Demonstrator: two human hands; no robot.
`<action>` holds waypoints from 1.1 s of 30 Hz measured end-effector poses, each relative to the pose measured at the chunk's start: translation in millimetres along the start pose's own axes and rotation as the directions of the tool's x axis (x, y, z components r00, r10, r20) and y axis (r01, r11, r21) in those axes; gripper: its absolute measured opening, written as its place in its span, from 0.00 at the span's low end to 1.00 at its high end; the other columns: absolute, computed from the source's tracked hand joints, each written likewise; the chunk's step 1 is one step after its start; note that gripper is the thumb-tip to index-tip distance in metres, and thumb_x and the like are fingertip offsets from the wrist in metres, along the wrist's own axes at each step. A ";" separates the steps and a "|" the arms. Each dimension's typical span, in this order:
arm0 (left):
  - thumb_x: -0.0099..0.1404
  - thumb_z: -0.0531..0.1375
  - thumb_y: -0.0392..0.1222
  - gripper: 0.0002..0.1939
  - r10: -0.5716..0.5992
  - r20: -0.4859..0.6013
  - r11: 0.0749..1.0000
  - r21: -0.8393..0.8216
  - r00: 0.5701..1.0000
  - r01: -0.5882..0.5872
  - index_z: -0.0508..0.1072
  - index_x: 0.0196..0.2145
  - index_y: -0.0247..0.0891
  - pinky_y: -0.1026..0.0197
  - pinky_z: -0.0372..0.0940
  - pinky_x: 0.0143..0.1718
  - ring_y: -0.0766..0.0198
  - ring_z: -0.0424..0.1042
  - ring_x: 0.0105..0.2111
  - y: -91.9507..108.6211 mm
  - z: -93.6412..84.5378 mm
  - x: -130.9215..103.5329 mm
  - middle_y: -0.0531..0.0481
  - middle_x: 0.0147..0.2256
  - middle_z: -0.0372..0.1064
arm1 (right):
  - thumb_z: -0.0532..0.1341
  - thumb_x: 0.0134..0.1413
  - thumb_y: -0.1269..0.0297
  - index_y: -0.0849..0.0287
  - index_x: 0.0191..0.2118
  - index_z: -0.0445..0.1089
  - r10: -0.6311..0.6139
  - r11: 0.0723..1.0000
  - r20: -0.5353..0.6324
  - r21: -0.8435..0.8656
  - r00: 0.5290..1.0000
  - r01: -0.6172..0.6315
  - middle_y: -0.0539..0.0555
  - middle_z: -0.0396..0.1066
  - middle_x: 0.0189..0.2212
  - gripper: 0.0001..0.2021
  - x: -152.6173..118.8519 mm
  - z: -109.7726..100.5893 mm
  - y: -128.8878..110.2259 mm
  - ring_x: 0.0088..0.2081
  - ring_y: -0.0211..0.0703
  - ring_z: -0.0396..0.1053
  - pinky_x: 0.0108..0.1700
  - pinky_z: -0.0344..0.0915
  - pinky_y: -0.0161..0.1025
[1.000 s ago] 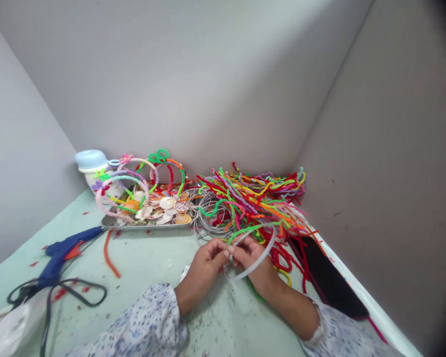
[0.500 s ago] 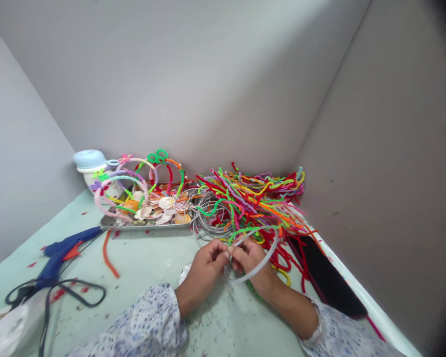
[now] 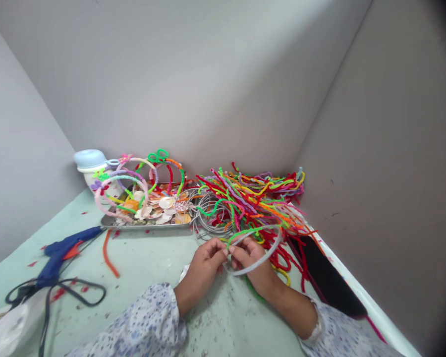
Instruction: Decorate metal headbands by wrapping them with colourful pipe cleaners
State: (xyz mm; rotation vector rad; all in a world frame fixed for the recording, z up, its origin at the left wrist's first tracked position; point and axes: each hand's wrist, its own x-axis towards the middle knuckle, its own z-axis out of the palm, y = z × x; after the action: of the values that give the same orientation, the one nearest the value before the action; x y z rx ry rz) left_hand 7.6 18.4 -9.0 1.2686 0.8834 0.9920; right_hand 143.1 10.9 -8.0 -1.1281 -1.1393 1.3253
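Observation:
Both hands meet fingertip to fingertip just in front of a heap of pipe cleaners. My right hand (image 3: 258, 267) is closed around one end of a thin grey headband (image 3: 270, 253), whose arc loops out over the back of that hand. A green pipe cleaner (image 3: 245, 232) comes up from between the fingertips and runs along behind the headband. My left hand (image 3: 203, 267) pinches at the same spot, thumb against fingers, where the headband end and the green pipe cleaner come together. The exact contact under the fingertips is hidden.
Behind the hands lie many coloured pipe cleaners (image 3: 252, 198) and grey headbands (image 3: 210, 210). A metal tray (image 3: 152, 226) holds shells and wrapped headbands; a white bottle (image 3: 91, 166) stands behind it. At left are a blue glue gun (image 3: 55, 258) and an orange pipe cleaner (image 3: 107, 255). A black phone-like slab (image 3: 330, 280) lies right.
The headband has tilted slightly in my fingers, its arc shifting a little right and up. More of the green pipe cleaner shows near the fingertips. The hands stay almost in place.

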 end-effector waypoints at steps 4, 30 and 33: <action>0.58 0.56 0.40 0.06 0.008 0.004 0.999 0.034 1.000 -0.008 0.63 0.27 0.36 0.67 0.53 0.22 0.70 0.57 0.20 0.4 0.8 1.0 0.56 0.20 0.62 | 0.60 0.47 0.62 0.58 0.30 0.61 0.008 1.000 0.009 0.009 1.000 -0.008 0.43 0.61 0.16 0.08 0.2 1.7 -0.2 0.18 0.34 0.59 0.20 0.54 0.31; 0.63 0.53 0.51 0.18 0.033 -0.038 0.996 0.078 0.999 -0.030 0.61 0.22 0.37 0.67 0.51 0.21 0.70 0.55 0.19 2.8 1.3 0.6 0.57 0.18 0.57 | 0.60 0.49 0.60 0.59 0.33 0.63 -0.070 0.997 -0.013 -0.028 0.997 0.070 0.44 0.62 0.16 0.09 -3.5 1.4 0.1 0.17 0.33 0.58 0.19 0.53 0.30; 0.63 0.53 0.50 0.17 0.032 -0.029 0.996 0.086 0.999 -0.030 0.62 0.22 0.37 0.67 0.51 0.21 0.70 0.54 0.19 3.2 1.4 1.0 0.57 0.18 0.57 | 0.60 0.49 0.60 0.59 0.33 0.63 -0.064 0.998 -0.033 -0.018 0.997 0.064 0.43 0.62 0.15 0.09 -2.7 0.5 0.0 0.17 0.33 0.58 0.19 0.54 0.30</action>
State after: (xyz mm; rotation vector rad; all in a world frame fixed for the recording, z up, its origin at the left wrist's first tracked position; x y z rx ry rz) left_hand 8.9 19.0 -5.6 1.3466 0.9408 1.0092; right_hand 142.7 8.1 -7.8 -1.1128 -1.1549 1.2457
